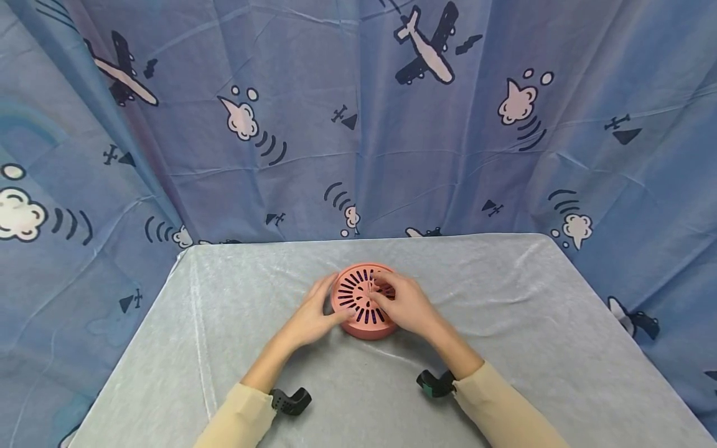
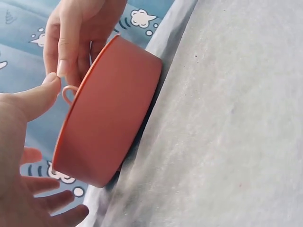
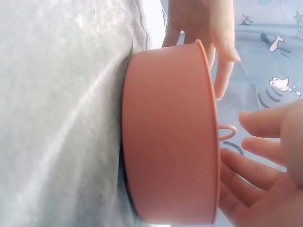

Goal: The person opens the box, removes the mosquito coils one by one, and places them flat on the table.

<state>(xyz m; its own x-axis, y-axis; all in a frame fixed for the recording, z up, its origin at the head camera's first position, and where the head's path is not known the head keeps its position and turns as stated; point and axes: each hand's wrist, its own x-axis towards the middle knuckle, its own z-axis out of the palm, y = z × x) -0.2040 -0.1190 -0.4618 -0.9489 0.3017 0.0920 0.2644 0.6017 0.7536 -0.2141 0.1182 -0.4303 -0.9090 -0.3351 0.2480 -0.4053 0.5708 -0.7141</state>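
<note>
A round coral-pink tin (image 1: 366,331) with a flat lid stands on the cloth-covered table. Slots radiate across the lid (image 1: 356,297), and a small wire loop (image 3: 228,132) rises from its top. My left hand (image 1: 315,317) is at the tin's left side, fingers spread along the rim and thumb over the lid's near-left edge. Above the lid, my right hand (image 1: 407,305) has its thumb and fingertips around the loop. A gap shows between those fingertips and the loop in the right wrist view. Neither palm is wrapped around the tin. What lies inside is hidden.
A pale grey cloth (image 1: 504,348) covers the table, with light wrinkles. Behind and beside it hangs a blue curtain (image 1: 302,112) printed with airplanes and clouds. Each wrist carries a dark camera mount, one on the left (image 1: 291,402) and one on the right (image 1: 435,384).
</note>
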